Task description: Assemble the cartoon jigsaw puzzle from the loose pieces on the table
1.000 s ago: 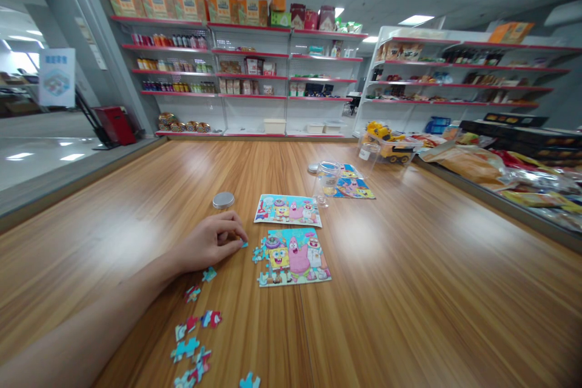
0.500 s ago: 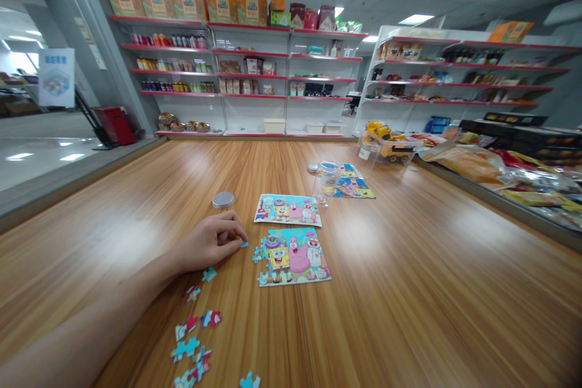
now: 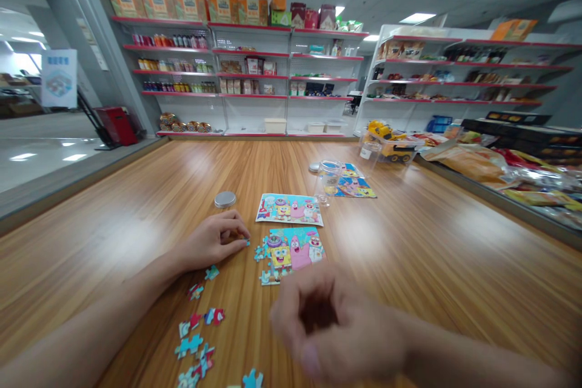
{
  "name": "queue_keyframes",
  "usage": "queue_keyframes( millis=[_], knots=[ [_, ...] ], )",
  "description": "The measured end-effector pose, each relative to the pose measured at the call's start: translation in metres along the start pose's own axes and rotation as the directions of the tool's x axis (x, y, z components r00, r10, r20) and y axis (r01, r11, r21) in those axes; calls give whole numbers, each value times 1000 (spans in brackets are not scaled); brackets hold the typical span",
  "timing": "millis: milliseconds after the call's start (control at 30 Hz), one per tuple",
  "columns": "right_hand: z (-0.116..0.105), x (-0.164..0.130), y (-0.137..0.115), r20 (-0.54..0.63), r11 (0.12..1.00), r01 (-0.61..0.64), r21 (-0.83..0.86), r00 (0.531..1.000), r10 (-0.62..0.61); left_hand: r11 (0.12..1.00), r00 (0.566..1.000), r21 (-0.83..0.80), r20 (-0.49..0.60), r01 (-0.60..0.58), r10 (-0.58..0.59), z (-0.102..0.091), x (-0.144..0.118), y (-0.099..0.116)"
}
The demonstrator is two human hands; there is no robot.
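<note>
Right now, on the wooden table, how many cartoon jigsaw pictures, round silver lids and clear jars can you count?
Flat cartoon jigsaw pictures: 3
Round silver metal lids: 2
Clear plastic jars: 2
Total: 7

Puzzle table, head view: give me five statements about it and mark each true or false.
1. The left hand rests on the table with its fingertips on a small blue puzzle piece. True.
2. The right hand lies flat on the metal lid. False: it is blurred and raised near the camera, apart from the lid.
3. Loose pieces lie left of the part-built puzzle. True.
4. The picture card lies beyond the part-built puzzle. True.
5. The clear jar lies tipped on its side. False: it stands upright.
</note>
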State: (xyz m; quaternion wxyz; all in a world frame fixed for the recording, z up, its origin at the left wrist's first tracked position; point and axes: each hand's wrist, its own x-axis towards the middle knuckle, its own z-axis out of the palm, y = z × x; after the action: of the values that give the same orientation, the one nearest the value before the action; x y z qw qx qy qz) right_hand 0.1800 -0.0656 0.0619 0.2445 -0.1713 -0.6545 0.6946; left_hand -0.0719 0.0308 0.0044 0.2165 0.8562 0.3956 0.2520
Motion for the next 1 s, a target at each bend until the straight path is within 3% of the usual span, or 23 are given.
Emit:
queue_keyframes(
  millis=[33, 100, 133, 200, 400, 567, 800, 1000],
  knots=[
    [-21, 5, 9, -160, 980, 59, -189, 983, -90, 1000, 1000, 1, 2, -8, 8, 0, 0, 0],
    [-59, 12, 28, -424, 865, 42, -500, 859, -286, 1000, 1000, 1, 1, -23, 23, 1, 0, -1],
    [-74, 14, 37, -478, 813, -7, -583, 812, -335, 1000, 1000, 1, -2, -24, 24, 1, 0, -1],
    [-92, 15, 50, -500, 742, -66, -667, 777, -381, 1000, 1000, 1, -9, -7, 7, 2, -1, -3],
    [-92, 13, 58, -482, 604, -182, -776, 788, -382, 999, 1000, 46, 19, -18, 17, 3, -1, -5],
    [-96, 16, 60, -561, 631, -249, -734, 747, -357, 1000, 999, 28, -34, -4, 5, 1, 1, -2],
    [-96, 15, 61, -550, 609, -280, -742, 773, -316, 999, 999, 16, -29, -34, 35, 2, 0, -3],
    [-97, 16, 61, -546, 616, -265, -742, 772, -325, 999, 999, 46, -40, 25, -23, 2, 0, -1]
  ],
)
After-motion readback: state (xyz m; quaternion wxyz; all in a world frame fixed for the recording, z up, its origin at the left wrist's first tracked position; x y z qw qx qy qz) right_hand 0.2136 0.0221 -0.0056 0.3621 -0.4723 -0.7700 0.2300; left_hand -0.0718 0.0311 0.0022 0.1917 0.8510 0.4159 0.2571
